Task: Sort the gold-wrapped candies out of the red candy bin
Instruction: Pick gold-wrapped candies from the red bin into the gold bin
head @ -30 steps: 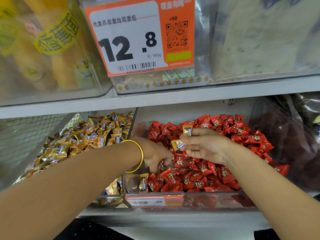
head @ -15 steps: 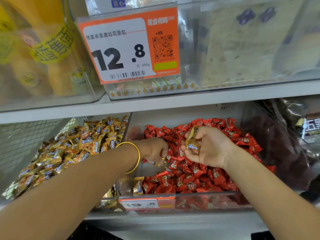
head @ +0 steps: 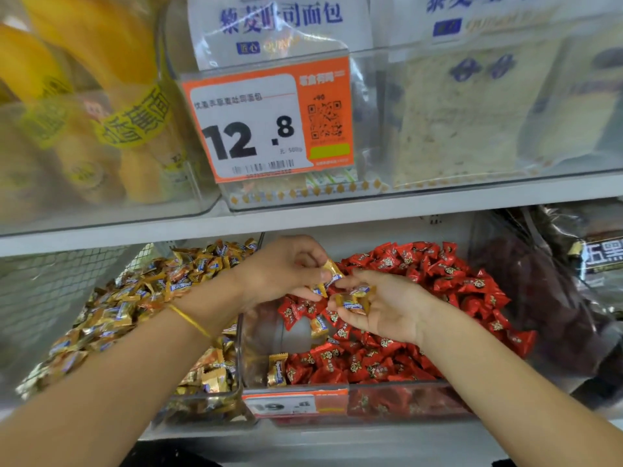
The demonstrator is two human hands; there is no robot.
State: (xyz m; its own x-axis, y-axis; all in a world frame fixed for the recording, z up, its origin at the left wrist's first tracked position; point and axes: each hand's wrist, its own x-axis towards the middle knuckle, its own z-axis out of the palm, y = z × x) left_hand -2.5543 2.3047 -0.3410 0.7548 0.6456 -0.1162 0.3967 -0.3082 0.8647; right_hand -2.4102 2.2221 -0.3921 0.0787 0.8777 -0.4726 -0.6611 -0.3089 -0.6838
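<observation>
A clear bin [head: 397, 402] on the lower shelf holds a heap of red candies [head: 421, 274]. Over its left part my left hand [head: 286, 267] pinches gold-wrapped candies [head: 328, 276] between thumb and fingers. My right hand [head: 387, 308] is turned palm up beside it and holds a few more gold candies [head: 354, 299] in its curled fingers. The two hands almost touch. Stray gold candies lie in the red bin: one [head: 318, 326] under my hands and one [head: 278, 370] near the front left corner. To the left stands a bin of gold candies [head: 135, 301].
A white shelf board [head: 337, 210] runs just above the bins and carries clear boxes of packaged bread and an orange price tag [head: 266, 124]. Dark packets [head: 556, 291] fill the bin at the right. An orange price label [head: 293, 404] sits on the red bin's front.
My left hand rose from the red heap and now pinches gold candies next to my right hand. My right hand turned palm up, gold candies still in it. The view tilted up.
</observation>
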